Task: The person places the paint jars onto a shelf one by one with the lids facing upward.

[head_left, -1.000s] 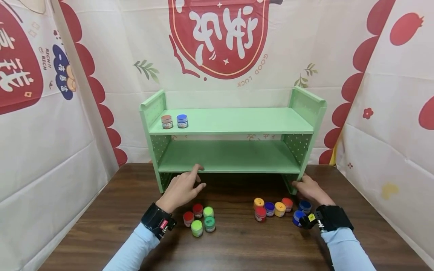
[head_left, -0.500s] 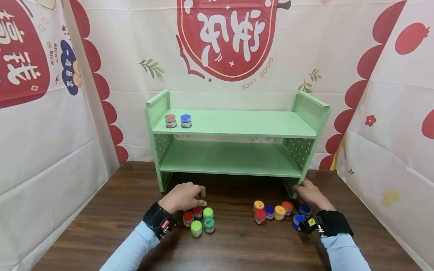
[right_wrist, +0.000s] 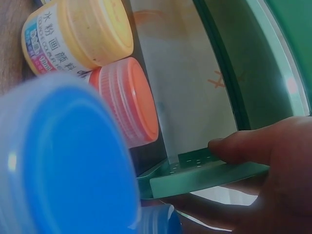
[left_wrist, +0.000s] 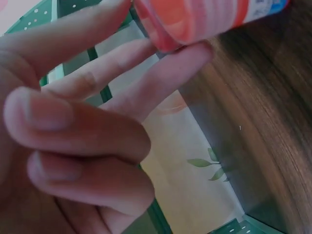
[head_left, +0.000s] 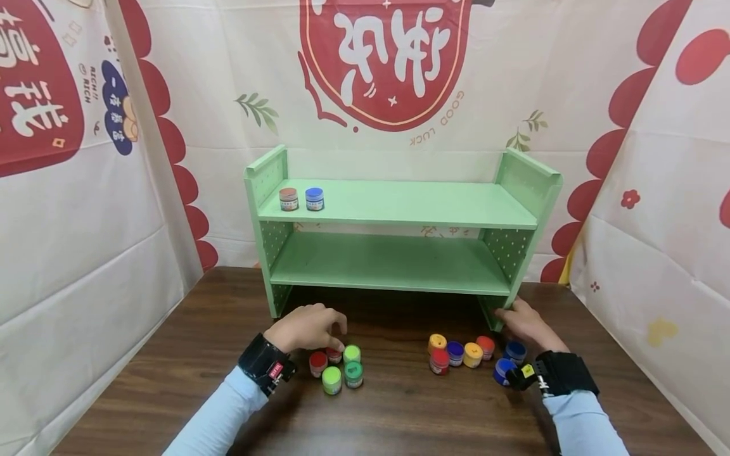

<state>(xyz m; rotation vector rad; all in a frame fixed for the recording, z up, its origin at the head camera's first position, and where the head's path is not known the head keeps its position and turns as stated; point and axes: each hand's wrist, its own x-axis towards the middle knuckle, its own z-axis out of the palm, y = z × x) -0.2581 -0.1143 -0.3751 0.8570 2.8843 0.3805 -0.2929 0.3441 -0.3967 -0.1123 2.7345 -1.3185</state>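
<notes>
Small round clear plastic jar w/ red lid (left_wrist: 204,19) is lower ctr-left of head view, partly hidden by L hand (head_left: 308,327), whose grip pinches it btw thumb & fingers; can't tell if its base touches dk brown wooden tabletop (head_left: 388,418). Just beside it: 2nd red-lidded jar (head_left: 318,363), two lime-lidded jars (head_left: 332,380), one dk-green-lidded jar (head_left: 353,374). R hand (head_left: 527,323), lower right of frame, has its grip wrapped round R leg of pale-green two-tier shelf (head_left: 393,256). Near it, two blue-lidded jars (head_left: 504,371); a bit further left, two yellow-orange-lidded jars (head_left: 473,354), violet-lidded jar (head_left: 455,353), bright red-lidded jar (head_left: 439,361), orange-red-lidded jar (head_left: 485,347). Upper tier, left end: brown-lidded jar (head_left: 288,199) & light-blue-lidded jar (head_left: 315,199), upright, slightly apart. Behind, white cloth backdrop (head_left: 353,161) w/ red lettered emblem (head_left: 388,114), top ctr. Both arms: pale blue sleeves (head_left: 222,405), black wrist straps (head_left: 567,372).
</notes>
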